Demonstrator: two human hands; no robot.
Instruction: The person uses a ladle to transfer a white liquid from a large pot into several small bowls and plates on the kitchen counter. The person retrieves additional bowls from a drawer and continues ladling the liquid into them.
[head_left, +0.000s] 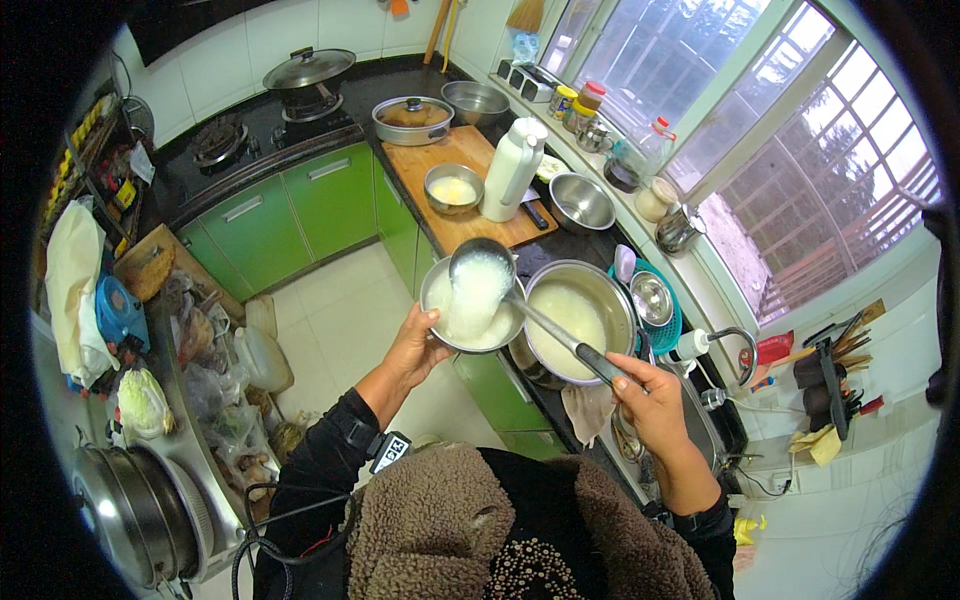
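My left hand (414, 346) holds a metal bowl (501, 346) by its rim and side, out past the counter's edge. White rice porridge (457, 324) lies in it. A steel ladle (501, 253) is tipped over the bowl, and porridge runs from its scoop. The dark grip of the ladle is in my right hand (652, 397). Beneath the ladle's shaft, to the right of the bowl, stands a deep steel pot (619, 289) with more porridge inside. A cloth (586, 412) hangs over the counter's edge just below the pot.
Beyond the bowl, a wooden cutting board (409, 161) carries a second bowl (454, 208) of porridge, a white thermos jug (513, 172) and a knife (535, 215). A steel basin (581, 201) sits beside it. A faucet (694, 345) rises right of the pot. Bags (217, 390) crowd the left shelf.
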